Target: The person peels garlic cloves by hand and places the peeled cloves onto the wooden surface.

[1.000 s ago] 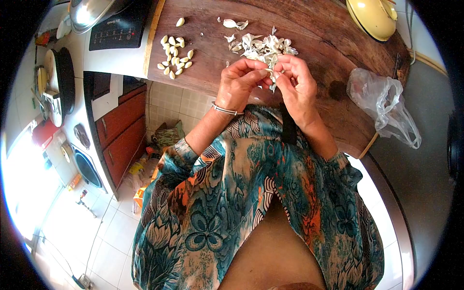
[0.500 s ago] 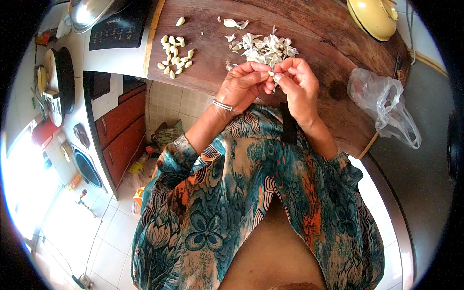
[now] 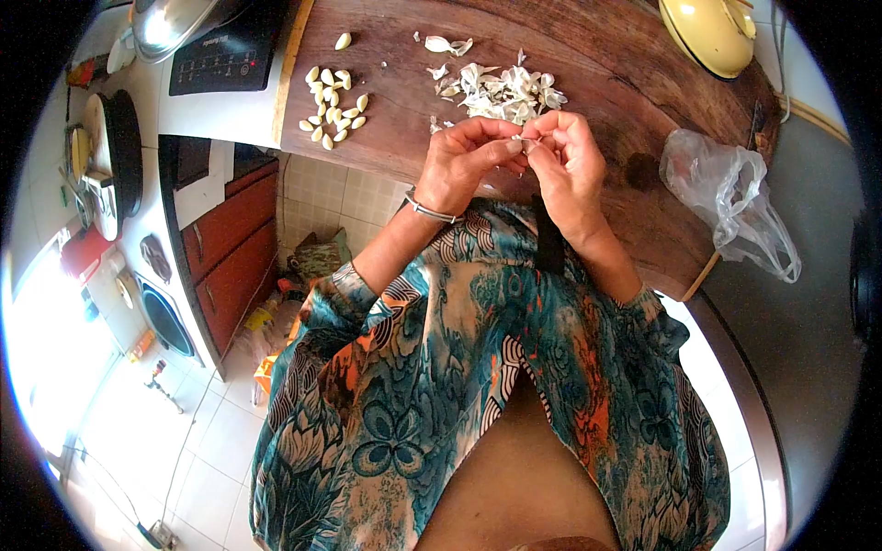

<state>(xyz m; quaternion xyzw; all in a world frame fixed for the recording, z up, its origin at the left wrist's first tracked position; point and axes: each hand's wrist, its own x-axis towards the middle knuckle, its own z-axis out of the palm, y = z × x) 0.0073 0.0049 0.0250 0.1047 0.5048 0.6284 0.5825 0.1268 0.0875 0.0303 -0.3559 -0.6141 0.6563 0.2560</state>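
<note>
My left hand (image 3: 467, 163), with a bracelet at the wrist, pinches a small garlic clove (image 3: 520, 139) that is mostly covered by the fingers. Against its other side press the thumb and fingertips of my right hand (image 3: 568, 170), so both hands meet over the near edge of the wooden board. Just beyond the fingertips lies a heap of papery garlic skins (image 3: 505, 92). Several peeled garlic cloves (image 3: 331, 103) form a loose group at the left of the board, and a single clove (image 3: 343, 40) lies apart above them.
The dark wooden board (image 3: 377, 55) spans the counter. To its right lie a crumpled clear plastic bag (image 3: 717, 179) and a yellow bowl or lid (image 3: 707, 37). A black cooktop panel (image 3: 222, 57) and a shiny metal pot (image 3: 175, 23) are at the upper left.
My left hand has shifted slightly right, its thumb now closer to the right fingertips. The clove, which showed pale between the fingers, is now mostly hidden. The heap and loose cloves look unchanged.
</note>
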